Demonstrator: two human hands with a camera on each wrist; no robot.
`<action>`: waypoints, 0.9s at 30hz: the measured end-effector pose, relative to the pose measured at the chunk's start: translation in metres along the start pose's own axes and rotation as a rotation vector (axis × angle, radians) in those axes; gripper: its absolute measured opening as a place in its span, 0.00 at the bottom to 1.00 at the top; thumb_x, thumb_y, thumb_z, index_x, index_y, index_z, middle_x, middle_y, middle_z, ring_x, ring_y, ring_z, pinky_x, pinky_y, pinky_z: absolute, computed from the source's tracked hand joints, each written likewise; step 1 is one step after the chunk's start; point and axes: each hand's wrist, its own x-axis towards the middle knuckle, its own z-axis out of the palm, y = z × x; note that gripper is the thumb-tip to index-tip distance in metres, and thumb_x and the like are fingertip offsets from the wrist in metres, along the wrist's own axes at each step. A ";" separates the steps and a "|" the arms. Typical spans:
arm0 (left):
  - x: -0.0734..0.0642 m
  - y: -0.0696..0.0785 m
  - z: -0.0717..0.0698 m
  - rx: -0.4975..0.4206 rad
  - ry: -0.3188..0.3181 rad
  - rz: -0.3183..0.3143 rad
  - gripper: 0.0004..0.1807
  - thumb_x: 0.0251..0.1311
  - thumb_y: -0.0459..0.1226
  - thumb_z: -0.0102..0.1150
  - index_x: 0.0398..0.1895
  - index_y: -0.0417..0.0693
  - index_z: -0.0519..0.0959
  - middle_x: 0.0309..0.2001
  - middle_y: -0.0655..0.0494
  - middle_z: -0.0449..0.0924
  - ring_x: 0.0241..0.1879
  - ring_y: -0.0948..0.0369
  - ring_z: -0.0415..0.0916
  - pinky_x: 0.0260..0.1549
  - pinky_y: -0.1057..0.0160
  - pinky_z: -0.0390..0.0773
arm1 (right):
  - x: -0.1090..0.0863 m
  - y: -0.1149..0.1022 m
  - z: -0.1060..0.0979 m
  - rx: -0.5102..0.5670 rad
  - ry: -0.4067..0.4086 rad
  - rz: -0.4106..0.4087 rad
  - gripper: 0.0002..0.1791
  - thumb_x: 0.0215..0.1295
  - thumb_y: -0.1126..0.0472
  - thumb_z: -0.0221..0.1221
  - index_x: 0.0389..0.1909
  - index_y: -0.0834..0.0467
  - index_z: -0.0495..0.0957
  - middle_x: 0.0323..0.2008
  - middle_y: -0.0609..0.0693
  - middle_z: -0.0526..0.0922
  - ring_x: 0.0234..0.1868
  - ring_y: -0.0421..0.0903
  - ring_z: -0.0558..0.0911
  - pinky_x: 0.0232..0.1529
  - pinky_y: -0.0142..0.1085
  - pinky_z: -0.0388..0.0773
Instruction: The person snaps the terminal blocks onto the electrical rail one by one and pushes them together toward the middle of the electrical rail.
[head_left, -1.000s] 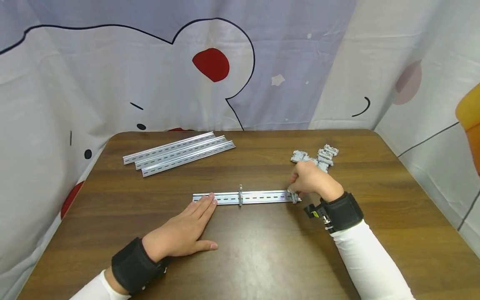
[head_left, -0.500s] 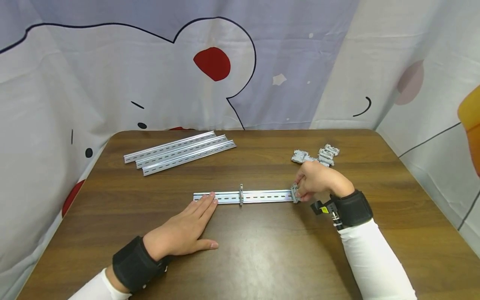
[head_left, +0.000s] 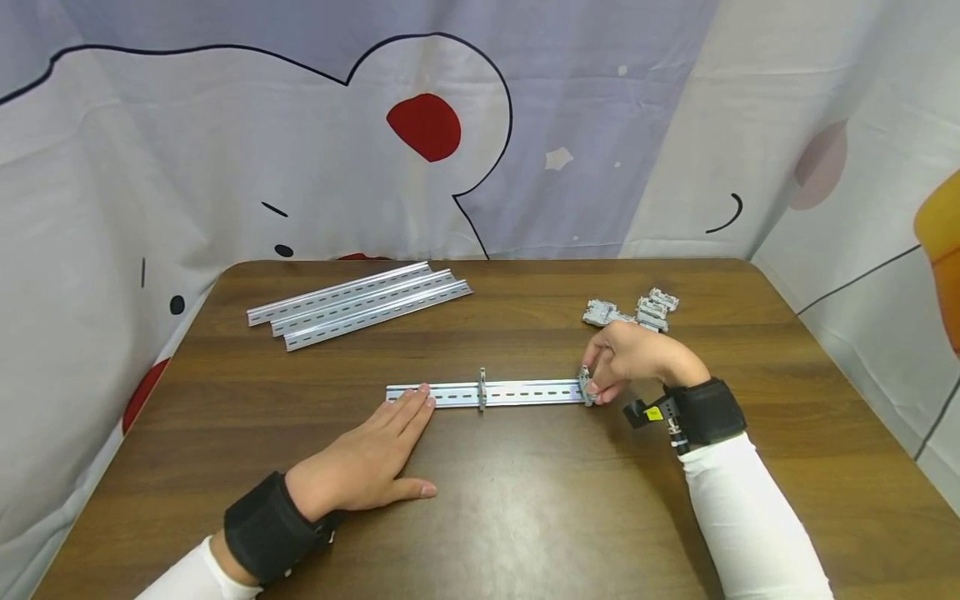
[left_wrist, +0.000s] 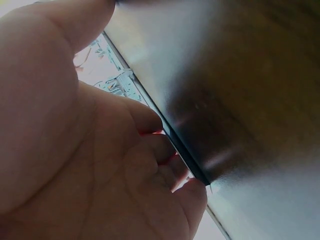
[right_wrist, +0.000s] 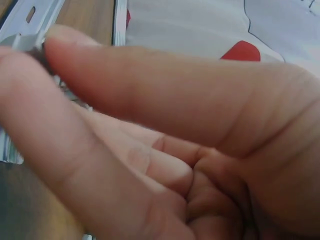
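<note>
A slotted metal DIN rail [head_left: 532,392] lies across the table in front of me. My left hand [head_left: 363,471] rests flat, its straight fingertips pressing the rail's left end. One thin grey terminal block [head_left: 482,390] stands upright across the rail near its middle. At the right end, my right hand [head_left: 637,360] pinches a second grey terminal block [head_left: 584,385] between thumb and finger, upright across the rail. In the right wrist view the fingers [right_wrist: 95,70] hide most of that block [right_wrist: 25,42]. The left wrist view shows the left palm [left_wrist: 100,150] beside the rail's edge.
Three longer slotted rails [head_left: 367,304] lie side by side at the back left of the wooden table [head_left: 510,517]. A small pile of grey terminal blocks [head_left: 651,310] sits at the back right, just beyond the right hand. A printed curtain [head_left: 300,150] hangs behind the table.
My right hand has shifted slightly right, then a little back left, with the terminal block now more upright at the rail's right end. The left hand has stayed in place.
</note>
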 end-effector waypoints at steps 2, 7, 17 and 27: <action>0.000 0.000 0.001 -0.001 -0.002 -0.002 0.54 0.62 0.64 0.51 0.77 0.36 0.44 0.78 0.40 0.35 0.76 0.46 0.36 0.71 0.45 0.49 | 0.003 0.002 0.001 0.037 -0.013 -0.005 0.18 0.55 0.77 0.63 0.45 0.76 0.70 0.31 0.64 0.85 0.31 0.56 0.87 0.37 0.46 0.84; 0.000 -0.001 0.001 0.001 0.000 -0.002 0.55 0.62 0.64 0.51 0.77 0.36 0.43 0.78 0.40 0.35 0.76 0.46 0.36 0.71 0.45 0.49 | 0.010 0.005 0.004 0.104 -0.034 -0.016 0.20 0.55 0.75 0.66 0.46 0.76 0.69 0.32 0.65 0.85 0.32 0.56 0.87 0.39 0.47 0.84; 0.001 -0.001 0.002 0.004 0.006 0.002 0.55 0.62 0.64 0.51 0.77 0.36 0.44 0.78 0.40 0.35 0.76 0.46 0.37 0.71 0.45 0.49 | 0.019 0.004 0.014 0.170 -0.031 -0.024 0.19 0.57 0.74 0.65 0.47 0.74 0.70 0.33 0.65 0.85 0.33 0.57 0.87 0.39 0.46 0.84; 0.001 -0.001 0.003 0.002 0.004 -0.002 0.55 0.62 0.64 0.50 0.77 0.37 0.43 0.78 0.40 0.34 0.76 0.46 0.36 0.72 0.46 0.48 | 0.028 -0.002 0.028 0.184 -0.043 -0.065 0.22 0.55 0.72 0.67 0.48 0.73 0.70 0.33 0.66 0.85 0.33 0.56 0.87 0.41 0.49 0.83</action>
